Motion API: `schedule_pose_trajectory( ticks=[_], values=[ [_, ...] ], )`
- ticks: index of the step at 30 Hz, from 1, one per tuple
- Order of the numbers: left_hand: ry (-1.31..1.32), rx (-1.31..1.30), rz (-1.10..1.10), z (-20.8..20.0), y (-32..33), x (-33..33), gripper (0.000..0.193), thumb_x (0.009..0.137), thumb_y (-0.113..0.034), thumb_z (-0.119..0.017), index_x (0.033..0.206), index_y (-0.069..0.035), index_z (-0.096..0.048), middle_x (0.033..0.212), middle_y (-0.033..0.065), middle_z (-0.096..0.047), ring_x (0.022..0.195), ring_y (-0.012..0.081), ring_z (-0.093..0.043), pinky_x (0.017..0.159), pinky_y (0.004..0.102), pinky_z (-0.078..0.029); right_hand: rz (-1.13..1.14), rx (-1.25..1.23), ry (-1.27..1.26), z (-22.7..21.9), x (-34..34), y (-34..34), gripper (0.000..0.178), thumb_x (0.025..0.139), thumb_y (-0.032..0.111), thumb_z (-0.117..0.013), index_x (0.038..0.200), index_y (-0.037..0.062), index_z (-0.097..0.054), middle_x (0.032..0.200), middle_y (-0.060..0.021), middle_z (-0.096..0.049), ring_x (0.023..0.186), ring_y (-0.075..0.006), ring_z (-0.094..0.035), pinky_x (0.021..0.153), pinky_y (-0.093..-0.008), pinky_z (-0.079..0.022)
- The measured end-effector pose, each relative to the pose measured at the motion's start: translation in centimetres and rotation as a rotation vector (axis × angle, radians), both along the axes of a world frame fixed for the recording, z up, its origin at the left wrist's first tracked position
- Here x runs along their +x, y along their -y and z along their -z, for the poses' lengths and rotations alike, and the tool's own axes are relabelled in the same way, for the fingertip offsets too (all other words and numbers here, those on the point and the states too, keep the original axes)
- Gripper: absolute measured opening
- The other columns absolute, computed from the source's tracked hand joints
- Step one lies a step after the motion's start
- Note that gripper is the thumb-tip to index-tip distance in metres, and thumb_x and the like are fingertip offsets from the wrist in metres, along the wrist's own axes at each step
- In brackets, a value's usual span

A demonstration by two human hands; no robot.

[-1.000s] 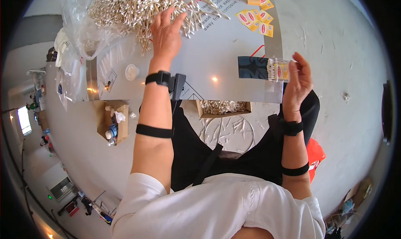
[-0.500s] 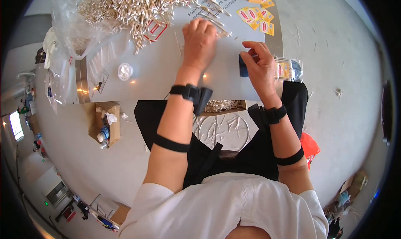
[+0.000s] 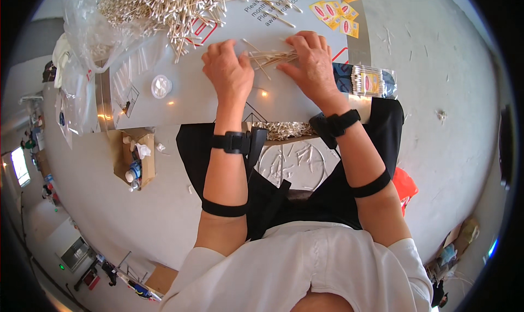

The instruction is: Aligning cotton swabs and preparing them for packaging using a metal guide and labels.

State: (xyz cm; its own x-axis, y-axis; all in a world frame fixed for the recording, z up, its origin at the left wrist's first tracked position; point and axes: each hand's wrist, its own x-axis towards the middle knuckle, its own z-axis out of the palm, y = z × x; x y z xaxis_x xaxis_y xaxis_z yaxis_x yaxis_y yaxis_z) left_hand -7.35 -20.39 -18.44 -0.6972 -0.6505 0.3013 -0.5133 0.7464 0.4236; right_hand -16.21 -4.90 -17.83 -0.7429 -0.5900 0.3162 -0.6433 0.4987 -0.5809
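A small bunch of cotton swabs spreads loosely over the printed grey tabletop. My right hand has its thumb and fingers around the right ends of that bunch. Left of it, my left hand has bent fingers apart, its thumb beside the swabs' left ends and nothing visible in it. A large heap of cotton swabs covers the far left, and a few single swabs lie at its right. Beyond my right hand are several yellow printed cards.
Near the table's right edge lies a clear pack of swabs with a yellow label. A small round tub stands front left, next to a clear plastic bag. Below the front edge is a box of swabs; a cardboard box sits lower left.
My left hand has drawn back from the far swabs, to the left and nearer. My right hand has moved left onto a bunch of swabs now between both hands.
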Motion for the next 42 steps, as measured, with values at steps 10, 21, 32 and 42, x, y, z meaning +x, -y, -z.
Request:
schedule_pose_trajectory(
  ticks=[10,21,32,42],
  values=[
    [-0.19,0.169,0.619,-0.4,1.0,-4.9,0.024,0.079,0.009,-0.055,0.096,-0.004,-0.065,0.089,0.0118,-0.064,0.091,0.028,-0.06,0.08,0.0379,-0.049,-0.154,-0.047,-0.013,0.9,-0.2,-0.1,0.022,0.07,0.01,-0.074,0.091,0.0131,-0.067,0.099,-0.0019,-0.059,0.099,-0.0267,-0.055,0.083,-0.0395,-0.043],
    [-0.058,0.148,0.422,-3.0,-1.6,4.2,0.036,0.063,0.006,-0.058,0.096,-0.007,-0.063,0.105,0.0091,-0.058,0.103,0.0307,-0.052,0.095,0.0394,-0.041,-0.198,-0.09,-0.011,0.1,-1.5,-0.8,0.046,0.063,0.01,-0.077,0.108,0.0132,-0.065,0.109,-0.0079,-0.056,0.104,-0.0302,-0.054,0.091,-0.0398,-0.044],
    [-0.061,-0.007,0.418,-1.0,-4.7,2.3,0.032,0.068,-0.005,-0.072,0.097,-0.008,-0.061,0.11,0.0077,-0.057,0.106,0.0286,-0.051,0.089,0.0438,-0.039,-0.224,-0.051,0.029,0.9,-1.5,0.3,0.017,0.07,0.015,-0.072,0.087,0.015,-0.071,0.089,-0.0025,-0.06,0.091,-0.0249,-0.057,0.083,-0.0373,-0.045],
    [0.229,-0.152,0.422,-0.4,-5.1,0.6,0.073,0.086,-0.048,-0.061,0.139,-0.001,-0.042,0.151,0.018,-0.033,0.142,0.0351,-0.026,0.112,0.0606,-0.015,0.049,-0.471,0.501,-0.2,-0.7,-2.3,0.025,0.081,0.0,-0.061,0.105,0.0013,-0.067,0.117,-0.0103,-0.061,0.104,-0.0221,-0.058,0.09,-0.0303,-0.047]
  ],
)
